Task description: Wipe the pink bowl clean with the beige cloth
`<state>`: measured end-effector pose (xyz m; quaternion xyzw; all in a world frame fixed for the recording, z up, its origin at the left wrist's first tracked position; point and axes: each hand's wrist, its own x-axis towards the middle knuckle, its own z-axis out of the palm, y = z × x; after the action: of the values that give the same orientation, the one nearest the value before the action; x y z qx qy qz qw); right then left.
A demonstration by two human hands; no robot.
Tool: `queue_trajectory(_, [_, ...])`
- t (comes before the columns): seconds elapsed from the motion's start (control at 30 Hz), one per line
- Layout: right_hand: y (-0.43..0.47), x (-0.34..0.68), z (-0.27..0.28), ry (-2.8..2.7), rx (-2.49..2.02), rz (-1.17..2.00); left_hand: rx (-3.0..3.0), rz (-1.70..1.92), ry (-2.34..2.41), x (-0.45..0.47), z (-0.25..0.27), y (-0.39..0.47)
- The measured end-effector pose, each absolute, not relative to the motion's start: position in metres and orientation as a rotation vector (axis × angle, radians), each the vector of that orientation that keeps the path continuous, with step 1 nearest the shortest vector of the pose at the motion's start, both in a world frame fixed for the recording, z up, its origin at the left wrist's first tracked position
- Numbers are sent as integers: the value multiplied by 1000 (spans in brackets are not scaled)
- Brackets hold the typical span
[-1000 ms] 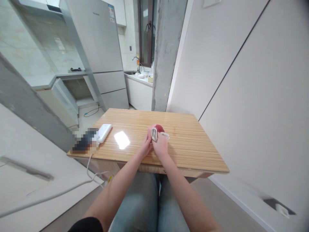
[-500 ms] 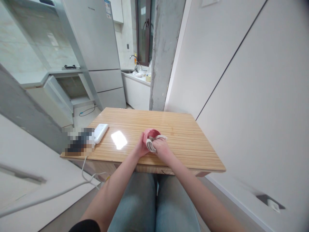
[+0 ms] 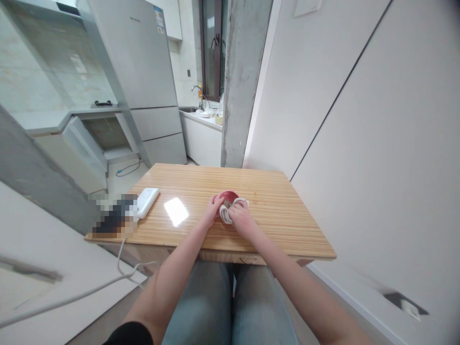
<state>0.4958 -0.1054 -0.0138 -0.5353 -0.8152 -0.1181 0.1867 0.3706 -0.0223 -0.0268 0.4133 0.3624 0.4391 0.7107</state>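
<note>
Close to the front edge of the wooden table, a pink bowl with a red inside is held by my left hand, whose fingers wrap its left rim. My right hand grips a folded light-grey cloth, pressed against the bowl's near right side and partly over its opening. The hands and cloth hide the bowl's lower part, so I cannot tell whether it touches the tabletop.
On the table's left lie a white power strip or power bank and a blurred-out dark object. A white cable hangs off that side. A white wall stands right; a fridge and sink lie beyond.
The bowl has turned in my left hand, showing less of its pink outside. My left fingers have shifted up onto its rim. The cloth stays in my right hand. The view has tilted slightly.
</note>
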Motion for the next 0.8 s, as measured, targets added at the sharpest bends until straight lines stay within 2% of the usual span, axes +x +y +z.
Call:
queue_trajectory(0.17, [-100, 521, -16, -2301, -1478, -379, 951, 832, 857, 370, -18, -10])
queue_trajectory(0.47, [-89, 489, -15, -2019, -1711, -339, 845, 1211, 899, 404, -21, -29])
queue_trajectory(0.7, [-80, 533, -28, -2359, -1337, -393, 1117, 946, 998, 383, -10, -10])
queue_trajectory(0.8, [-75, 543, -27, -2350, -1363, -419, 1132, 888, 991, 385, -7, -5])
